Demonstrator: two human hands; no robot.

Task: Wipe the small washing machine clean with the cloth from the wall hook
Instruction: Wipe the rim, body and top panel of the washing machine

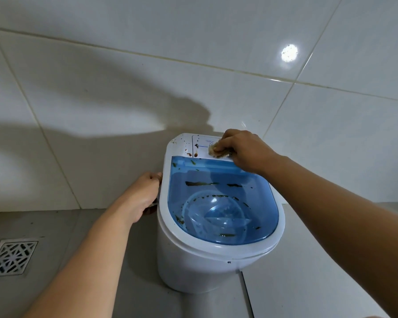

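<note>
A small white washing machine [193,260] with a see-through blue lid [218,203] stands on the grey floor against the tiled wall. Dark green and brown smears streak the lid, and brown spots dot the white control panel [184,145] at the back. My right hand [244,150] presses a small bunched, stained cloth [216,150] onto the panel's right part. My left hand [143,193] grips the machine's left side just under the rim, its fingers curled around the edge.
A square metal floor drain [10,258] lies at the lower left. White wall tiles [101,88] rise right behind the machine. A raised lighter tile step [308,271] runs along the machine's right side.
</note>
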